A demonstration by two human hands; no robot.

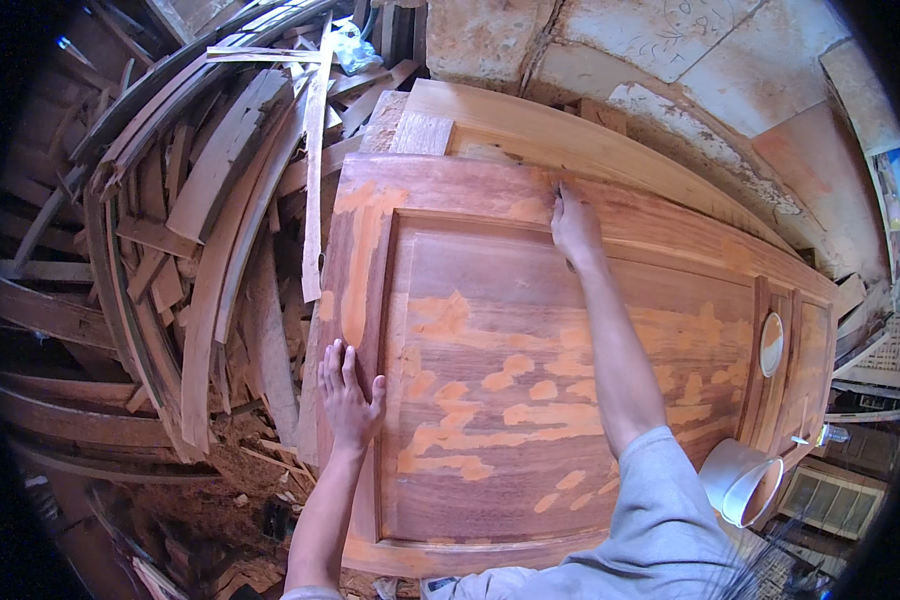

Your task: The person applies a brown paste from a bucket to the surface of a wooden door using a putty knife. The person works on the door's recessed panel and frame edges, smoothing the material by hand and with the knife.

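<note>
A large reddish-brown wooden door with a recessed panel lies in front of me, smeared with patches of orange filler. My left hand rests on the door's left frame piece, fingers stretched out and the palm down. My right hand reaches across to the far frame rail, its fingers closed and pressed near the wood. A small dark edge shows at its fingertips, but I cannot make out what it is. Toward the right end of the door lies a round white lid-like piece with orange material on it.
A white bucket leans at the door's near right side. Behind the door lies a pale wooden board, along a stained wall. To the left, a tall heap of scrap wood strips crowds the door's edge.
</note>
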